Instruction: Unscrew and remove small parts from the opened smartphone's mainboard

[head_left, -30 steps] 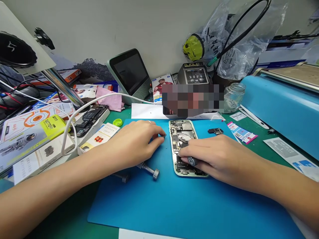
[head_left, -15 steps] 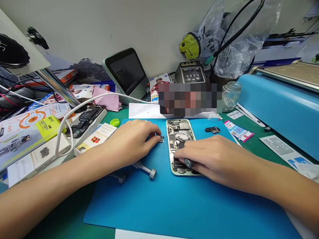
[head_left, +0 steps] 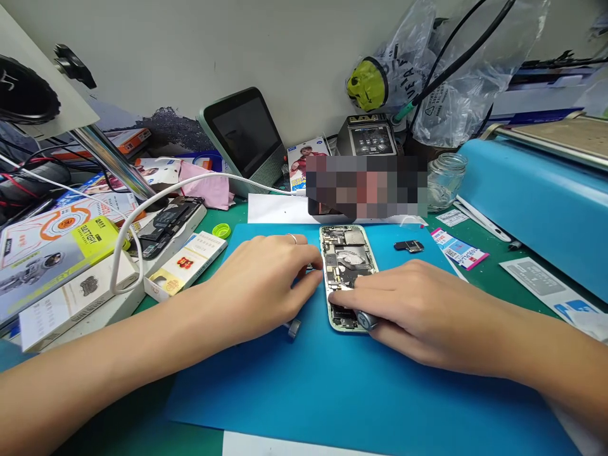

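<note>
Your right hand (head_left: 411, 307) grips a screwdriver (head_left: 367, 321) over the opened smartphone (head_left: 352, 257) on the blue mat (head_left: 342, 392), where a slip could scratch circuitry (head_left: 332, 263); whether your left hand (head_left: 275, 272) holds anything, I cannot tell.

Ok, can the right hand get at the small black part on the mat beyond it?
Probably yes: the small black part lies just beyond the right hand, with blue mat showing between them and nothing seen blocking. The hand grips a grey-ended tool, so it might need to set that down first.
</note>
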{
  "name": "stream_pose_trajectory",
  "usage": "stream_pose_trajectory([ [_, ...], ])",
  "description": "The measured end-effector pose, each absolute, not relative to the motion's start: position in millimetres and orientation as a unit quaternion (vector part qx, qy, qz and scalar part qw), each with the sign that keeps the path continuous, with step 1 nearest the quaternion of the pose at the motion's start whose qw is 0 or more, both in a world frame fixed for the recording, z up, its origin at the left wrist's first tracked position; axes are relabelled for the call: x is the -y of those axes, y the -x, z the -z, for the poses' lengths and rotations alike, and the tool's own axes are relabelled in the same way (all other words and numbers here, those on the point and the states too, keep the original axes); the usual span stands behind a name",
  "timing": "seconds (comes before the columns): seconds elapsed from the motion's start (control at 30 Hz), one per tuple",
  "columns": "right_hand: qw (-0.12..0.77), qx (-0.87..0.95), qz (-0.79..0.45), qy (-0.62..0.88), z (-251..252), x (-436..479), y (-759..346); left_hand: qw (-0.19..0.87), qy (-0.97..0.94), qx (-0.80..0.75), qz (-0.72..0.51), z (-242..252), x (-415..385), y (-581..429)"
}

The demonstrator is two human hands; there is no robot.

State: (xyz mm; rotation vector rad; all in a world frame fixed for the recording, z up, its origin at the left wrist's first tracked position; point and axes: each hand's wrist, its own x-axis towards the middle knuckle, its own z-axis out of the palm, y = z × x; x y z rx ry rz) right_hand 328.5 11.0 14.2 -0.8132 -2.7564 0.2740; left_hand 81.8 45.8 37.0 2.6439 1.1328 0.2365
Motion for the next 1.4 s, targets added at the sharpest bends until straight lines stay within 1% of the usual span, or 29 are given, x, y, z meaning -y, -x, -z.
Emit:
stream_pose_trajectory([
  [0.27, 0.151, 0.944, -0.090, 0.279, -16.7, -14.6, -332.3, 0.146, -0.912, -0.378, -0.067, -40.1, -40.2, -84.8],
  [0.47, 0.109, 0.952, -0.116, 0.260, -18.8, -14.4, -334.1, 0.147, -0.912, -0.379, -0.059, -32.5, -38.7, -86.6],
  [0.63, 0.126, 0.949, -0.114, 0.264, -19.3, -14.7, -336.8, 0.150, -0.914, -0.370, -0.071, -27.0, -37.7, -87.3],
  [0.97, 0.087, 0.939, -0.157, 0.293, -22.4, -7.1, -332.7, 0.157, -0.913, -0.364, -0.096, -21.7, -38.6, -88.9],
  [1.2, 0.082, 0.931, -0.179, 0.307, -25.0, -6.6, -331.5, 0.166, -0.912, -0.359, -0.109, -22.1, -37.3, -88.0],
  [1.23, 0.086, 0.932, -0.177, 0.305, -24.3, -7.1, -331.9, 0.167, -0.912, -0.358, -0.110, -22.3, -37.2, -87.7],
  [1.3, 0.121, 0.932, -0.169, 0.298, -22.8, -7.9, -333.2, 0.170, -0.912, -0.356, -0.113, -22.1, -37.0, -87.2],
  [1.4, 0.241, 0.910, -0.147, 0.303, -22.6, -6.5, -335.9, 0.174, -0.912, -0.352, -0.121, -19.9, -36.8, -87.0],
])
